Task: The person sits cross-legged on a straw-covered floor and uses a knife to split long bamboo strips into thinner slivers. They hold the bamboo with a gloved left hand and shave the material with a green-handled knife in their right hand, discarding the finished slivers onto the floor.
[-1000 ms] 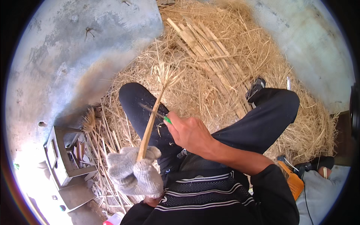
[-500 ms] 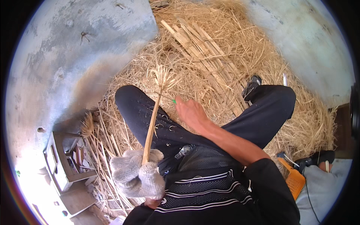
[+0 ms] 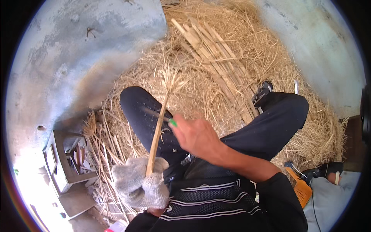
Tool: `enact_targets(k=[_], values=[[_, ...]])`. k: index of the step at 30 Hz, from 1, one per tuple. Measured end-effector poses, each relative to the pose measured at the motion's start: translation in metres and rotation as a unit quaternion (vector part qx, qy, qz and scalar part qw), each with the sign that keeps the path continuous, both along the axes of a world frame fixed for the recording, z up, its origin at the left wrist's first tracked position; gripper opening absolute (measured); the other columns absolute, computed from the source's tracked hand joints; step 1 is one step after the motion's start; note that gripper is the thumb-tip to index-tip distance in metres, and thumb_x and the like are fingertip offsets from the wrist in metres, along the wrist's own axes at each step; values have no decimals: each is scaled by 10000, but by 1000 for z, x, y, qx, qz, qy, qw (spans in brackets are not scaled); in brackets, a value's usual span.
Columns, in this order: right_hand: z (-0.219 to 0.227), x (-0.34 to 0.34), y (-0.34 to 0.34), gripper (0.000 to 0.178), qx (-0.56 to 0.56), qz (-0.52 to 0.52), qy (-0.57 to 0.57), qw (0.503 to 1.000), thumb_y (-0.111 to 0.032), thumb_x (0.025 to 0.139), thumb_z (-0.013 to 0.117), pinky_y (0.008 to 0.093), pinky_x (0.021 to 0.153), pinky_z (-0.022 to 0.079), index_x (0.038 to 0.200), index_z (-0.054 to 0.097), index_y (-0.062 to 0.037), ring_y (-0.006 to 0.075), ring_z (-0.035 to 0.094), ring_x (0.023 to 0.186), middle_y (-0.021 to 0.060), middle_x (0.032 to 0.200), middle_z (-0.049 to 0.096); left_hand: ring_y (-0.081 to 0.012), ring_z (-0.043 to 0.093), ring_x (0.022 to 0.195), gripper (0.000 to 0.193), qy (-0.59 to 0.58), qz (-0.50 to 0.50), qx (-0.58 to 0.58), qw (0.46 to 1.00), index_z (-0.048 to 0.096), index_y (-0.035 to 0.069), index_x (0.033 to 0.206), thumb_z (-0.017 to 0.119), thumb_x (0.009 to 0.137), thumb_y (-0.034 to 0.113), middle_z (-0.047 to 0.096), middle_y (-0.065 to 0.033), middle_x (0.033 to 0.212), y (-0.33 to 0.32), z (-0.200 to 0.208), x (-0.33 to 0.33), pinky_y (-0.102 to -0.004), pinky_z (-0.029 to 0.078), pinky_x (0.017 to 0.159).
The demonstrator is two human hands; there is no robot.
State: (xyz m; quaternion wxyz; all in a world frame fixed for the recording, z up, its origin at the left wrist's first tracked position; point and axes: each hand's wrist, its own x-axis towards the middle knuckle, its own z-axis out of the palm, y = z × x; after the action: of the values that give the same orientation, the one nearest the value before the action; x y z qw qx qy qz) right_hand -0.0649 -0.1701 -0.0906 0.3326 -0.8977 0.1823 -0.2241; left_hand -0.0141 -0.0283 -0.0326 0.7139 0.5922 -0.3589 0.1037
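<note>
A pale bamboo stick point(image 3: 156, 141) stands up at a slant, with my left hand point(image 3: 143, 183), in a light knitted glove, closed round its lower end. Its far tip spreads into a tuft of thin shavings point(image 3: 170, 80). My bare right hand point(image 3: 199, 138) is closed on a small knife point(image 3: 172, 122) with a green handle. The thin blade is blurred by motion; it crosses the stick about midway, but I cannot tell whether it touches. Small curled shavings lie on my black trousers.
Straw-like shavings point(image 3: 266, 62) cover the floor ahead, with several split bamboo strips point(image 3: 210, 54) on them. Thinner sticks point(image 3: 110, 162) lie at left beside a wooden stool-like frame point(image 3: 62, 170). An orange plastic object point(image 3: 301, 189) sits at right, near another person's leg point(image 3: 332, 201). Walls stand on both sides.
My right hand and the knife have moved nearer to me, from just below the tuft to about the stick's middle. My left hand still holds the stick's lower end.
</note>
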Motion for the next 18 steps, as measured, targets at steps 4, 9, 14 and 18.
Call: enact_targets(k=[4, 9, 14, 18], values=[[-44, 1, -4, 192, 3, -31, 12, 999, -200, 926, 602, 496, 500, 495, 994, 554, -27, 414, 620, 569, 203, 628, 610, -155, 563, 535, 300, -40, -16, 8, 999, 527, 16, 838, 728, 889, 233, 490, -72, 735, 0, 0, 2, -288, 534, 424], [-33, 8, -13, 181, -14, -43, 105, 993, -209, 939, 575, 531, 489, 488, 1000, 547, -41, 444, 613, 558, 228, 592, 592, -235, 621, 535, 340, 54, 35, -70, 995, 582, -49, 900, 804, 811, 193, 538, -111, 751, -6, 2, 1, -303, 509, 454], [-69, 15, -15, 188, -22, -65, 119, 990, -186, 961, 512, 532, 485, 492, 993, 541, -3, 443, 624, 551, 253, 600, 595, -213, 602, 541, 224, -12, 1, 16, 1000, 589, -10, 820, 745, 817, 150, 582, -113, 716, 6, -2, -4, -317, 514, 488], [-123, 18, -38, 199, -64, -105, 136, 983, -147, 974, 457, 551, 555, 510, 989, 550, 29, 449, 635, 599, 261, 624, 600, -192, 611, 573, 140, -55, 26, 15, 998, 641, -6, 780, 751, 767, 80, 646, -69, 627, 2, -3, -17, -277, 461, 521]])
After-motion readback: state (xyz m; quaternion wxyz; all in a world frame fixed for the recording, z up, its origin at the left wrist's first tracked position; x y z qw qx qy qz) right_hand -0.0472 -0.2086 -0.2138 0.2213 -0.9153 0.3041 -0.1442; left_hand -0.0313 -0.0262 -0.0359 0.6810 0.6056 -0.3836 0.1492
